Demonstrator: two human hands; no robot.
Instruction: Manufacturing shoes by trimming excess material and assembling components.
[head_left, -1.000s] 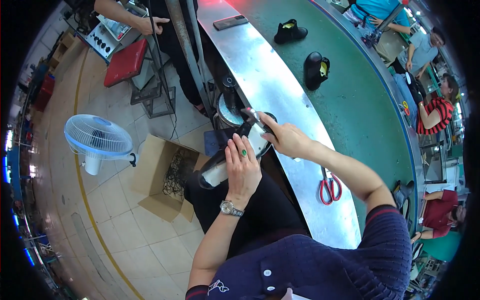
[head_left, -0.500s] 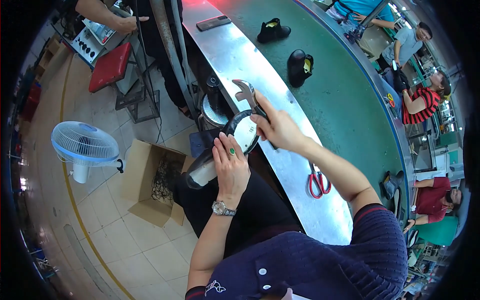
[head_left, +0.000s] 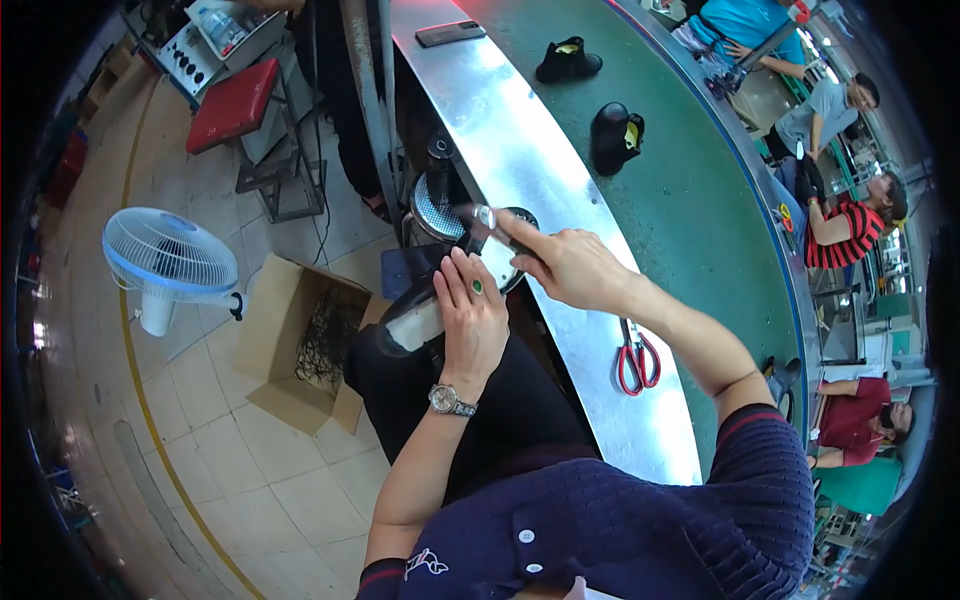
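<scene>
- while the left hand (head_left: 472, 325) wraps round a black shoe (head_left: 420, 322) over the lap, fingers curled tight on it
- right hand (head_left: 570, 268) pinches a metal tool (head_left: 478, 222) at the shoe's top edge
- risk: tool cld slip twd left fingers, grip's v. close

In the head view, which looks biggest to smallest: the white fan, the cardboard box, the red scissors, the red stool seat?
1. cardboard box
2. white fan; close to the box, and the fisheye bends things near the rim, so unsure
3. red stool seat
4. red scissors

steel bench (head_left: 520, 150) bears red scissors (head_left: 636, 360), phone (head_left: 451, 33).
</scene>
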